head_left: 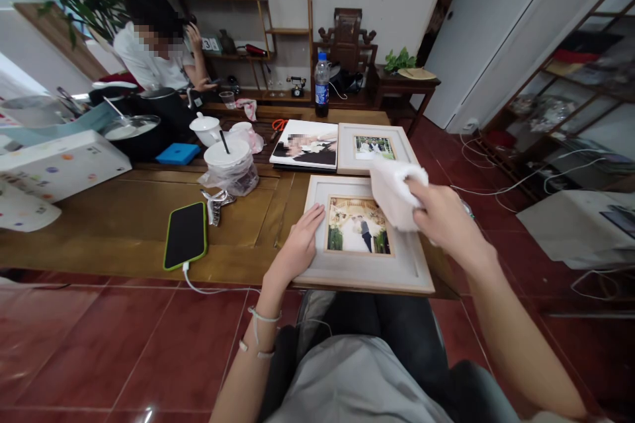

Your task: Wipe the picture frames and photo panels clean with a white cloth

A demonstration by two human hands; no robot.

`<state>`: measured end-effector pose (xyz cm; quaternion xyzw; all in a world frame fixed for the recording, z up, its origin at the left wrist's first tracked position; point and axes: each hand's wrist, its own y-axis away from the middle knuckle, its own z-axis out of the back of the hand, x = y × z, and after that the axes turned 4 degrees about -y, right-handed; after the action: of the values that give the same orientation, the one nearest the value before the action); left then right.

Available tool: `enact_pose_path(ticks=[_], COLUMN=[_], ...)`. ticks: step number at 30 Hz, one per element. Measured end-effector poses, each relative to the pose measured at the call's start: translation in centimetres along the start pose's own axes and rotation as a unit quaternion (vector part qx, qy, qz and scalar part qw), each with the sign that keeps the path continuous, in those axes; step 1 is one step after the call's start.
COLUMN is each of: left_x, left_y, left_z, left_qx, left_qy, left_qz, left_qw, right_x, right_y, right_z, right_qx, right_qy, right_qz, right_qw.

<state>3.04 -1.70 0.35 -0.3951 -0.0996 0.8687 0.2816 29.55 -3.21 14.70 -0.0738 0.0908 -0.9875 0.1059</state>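
Note:
A framed wedding photo (407,264) with a pale wide frame lies flat at the near edge of the low wooden table (124,225). My left hand (297,248) rests flat on the frame's left side, fingers stretched out. My right hand (446,215) is closed on a white cloth (394,192) held over the frame's upper right part. A second framed photo (347,149) and a large unframed print (307,144) lie just beyond.
A phone in a green case (186,234) lies charging to the left, beside a metal clip (215,203) and a bagged lidded cup (229,162). A cola bottle (322,86), scissors, pots and boxes stand further back. Another person sits at the far left. Cables trail on the red floor.

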Motion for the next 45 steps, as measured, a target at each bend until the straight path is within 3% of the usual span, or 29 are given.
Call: enact_pose_path(ticks=[2, 4, 7, 10, 17, 22, 24, 28, 31, 33, 35, 39, 42, 45], left_x=[0.1, 0.1, 0.2, 0.3, 0.2, 0.3, 0.4, 0.5, 0.4, 0.3, 0.3, 0.0, -0.2, -0.3], left_y=[0.0, 0.0, 0.0, 0.0, 0.0, 0.0, 0.0, 0.1, 0.1, 0.0, -0.1, -0.2, -0.2, -0.2], left_z=[0.0, 0.0, 0.0, 0.1, 0.1, 0.0, -0.1, -0.1, -0.1, 0.0, 0.0, 0.1, 0.1, 0.1], left_qx=[0.003, 0.011, 0.018, 0.015, 0.027, 0.024, 0.024, 0.018, 0.020, 0.021, 0.022, 0.025, 0.025, 0.016], left_qy=[-0.003, -0.009, -0.013, -0.012, -0.029, -0.034, -0.032, -0.021, -0.022, -0.024, -0.026, -0.037, -0.049, -0.040], left_qz=[0.001, 0.008, 0.012, 0.001, 0.006, 0.004, 0.006, 0.007, 0.008, 0.009, 0.008, 0.019, 0.039, 0.023], left_qw=[1.000, 1.000, 1.000, 1.000, 0.999, 0.999, 0.999, 1.000, 1.000, 0.999, 0.999, 0.999, 0.998, 0.999], right_x=[-0.1, 0.4, 1.8, 3.3, 5.5, 3.7, 2.0, -0.6, -0.8, 0.0, 1.3, 4.3, 5.5, 5.1], right_y=[-2.3, -3.8, -4.3, -2.7, 5.3, 7.7, 7.0, 3.9, 0.4, -2.4, -5.2, -8.6, -8.7, -7.5], right_z=[-1.4, -3.3, -6.1, -7.3, -4.1, -0.4, 0.8, 2.0, 1.2, -0.3, -2.4, -7.0, -9.0, -9.1], right_qx=[-0.066, -0.073, 0.018, 0.133, 0.230, 0.264, 0.235, 0.078, -0.050, -0.127, -0.117, 0.010, 0.074, 0.082], right_qy=[0.031, 0.046, 0.038, 0.010, -0.090, -0.177, -0.190, -0.149, -0.097, -0.050, 0.007, 0.045, 0.044, 0.041], right_qz=[0.026, 0.078, 0.153, 0.205, 0.252, 0.203, 0.186, 0.122, 0.079, 0.107, 0.183, 0.308, 0.321, 0.307], right_qw=[0.997, 0.993, 0.987, 0.970, 0.936, 0.926, 0.935, 0.978, 0.991, 0.985, 0.976, 0.950, 0.943, 0.947])
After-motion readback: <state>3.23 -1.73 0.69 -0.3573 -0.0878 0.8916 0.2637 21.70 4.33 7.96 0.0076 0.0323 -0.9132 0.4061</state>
